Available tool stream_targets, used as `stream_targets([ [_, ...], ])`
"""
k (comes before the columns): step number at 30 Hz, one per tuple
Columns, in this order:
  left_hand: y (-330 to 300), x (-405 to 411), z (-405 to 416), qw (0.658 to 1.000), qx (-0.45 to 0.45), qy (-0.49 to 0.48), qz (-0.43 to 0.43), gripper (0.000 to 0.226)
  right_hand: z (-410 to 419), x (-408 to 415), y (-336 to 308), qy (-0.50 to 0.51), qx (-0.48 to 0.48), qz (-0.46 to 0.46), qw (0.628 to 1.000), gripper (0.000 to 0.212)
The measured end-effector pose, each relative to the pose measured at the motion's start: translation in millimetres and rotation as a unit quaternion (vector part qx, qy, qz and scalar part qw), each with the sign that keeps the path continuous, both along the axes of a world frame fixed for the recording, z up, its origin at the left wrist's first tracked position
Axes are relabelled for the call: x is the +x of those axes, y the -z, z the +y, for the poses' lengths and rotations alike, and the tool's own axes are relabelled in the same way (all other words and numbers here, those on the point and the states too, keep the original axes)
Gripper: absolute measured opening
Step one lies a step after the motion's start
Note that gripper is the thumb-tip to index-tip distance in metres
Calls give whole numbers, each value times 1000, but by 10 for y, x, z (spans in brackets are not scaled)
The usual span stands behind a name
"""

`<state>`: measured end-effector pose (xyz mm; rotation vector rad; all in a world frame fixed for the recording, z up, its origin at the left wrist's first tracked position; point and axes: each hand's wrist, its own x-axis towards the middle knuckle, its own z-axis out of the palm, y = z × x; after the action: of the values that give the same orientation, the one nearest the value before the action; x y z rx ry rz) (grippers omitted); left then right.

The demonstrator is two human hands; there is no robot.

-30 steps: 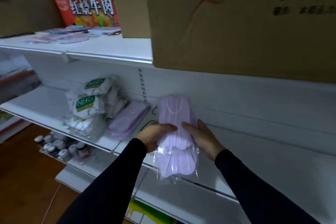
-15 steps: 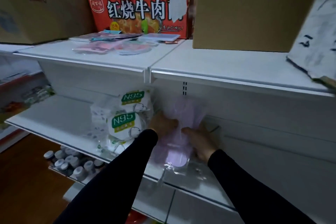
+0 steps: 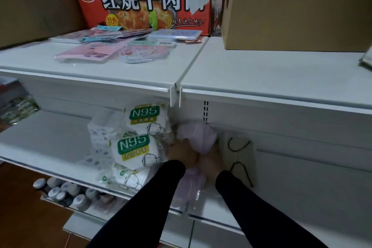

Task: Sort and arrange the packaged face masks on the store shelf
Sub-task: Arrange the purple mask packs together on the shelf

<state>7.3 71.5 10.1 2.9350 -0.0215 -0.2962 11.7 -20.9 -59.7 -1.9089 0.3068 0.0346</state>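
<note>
Both the left hand [image 3: 182, 154] and right hand [image 3: 211, 164] have carried the purple mask pack [image 3: 198, 139] they grip down from mid-air onto the shelf [image 3: 50, 147], just right of the N95 packs [image 3: 136, 151], nearly placed.

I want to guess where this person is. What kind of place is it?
Most likely a small shop. White metal display shelves hold packets of N95 masks, a red noodle carton sits on top as stock, and small bottles line the shelf below.
</note>
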Motion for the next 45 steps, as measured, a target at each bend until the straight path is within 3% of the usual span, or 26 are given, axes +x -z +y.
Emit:
stream_targets([
  [6, 45, 11, 5, 999, -51, -2, 11, 46, -33, 25, -69, 39, 37, 51, 997, 32],
  [12, 31, -39, 16, 997, -73, -4, -6, 43, -100, -13, -209, 11, -12, 32, 999, 16],
  [14, -1, -57, 29, 997, -75, -1, -8, 48, -159, -52, -293, -1, -41, 26, 999, 21],
  [21, -117, -92, 8, 986, -149, 7, -73, 47, -562, -195, -630, 71, -88, -89, 990, 38],
  [24, -187, -172, -110, 978, -177, 40, -103, 40, -879, -283, -609, 121, -122, -116, 978, 35],
  [28, -123, -341, -468, 983, -150, 97, -54, 27, -1215, -545, -449, 132, -103, -63, 984, 37],
  [31, 69, -422, -757, 991, -111, 75, 13, 35, -1335, -733, -335, 83, -98, 18, 992, 48],
  [34, 216, -496, -937, 988, -134, 27, 66, 48, -1360, -818, -222, 22, -139, 75, 987, 26],
  [38, 260, -517, -1039, 986, -162, -9, 30, 56, -1419, -825, -90, 13, -130, 94, 987, 39],
  [41, 193, -516, -1054, 977, -207, -54, -2, 66, -1476, -826, -92, 20, -58, 115, 992, 32],
  [45, 82, -514, -1045, 956, -279, -89, -6, 49, -1479, -818, -57, 26, -13, 118, 993, 23],
])
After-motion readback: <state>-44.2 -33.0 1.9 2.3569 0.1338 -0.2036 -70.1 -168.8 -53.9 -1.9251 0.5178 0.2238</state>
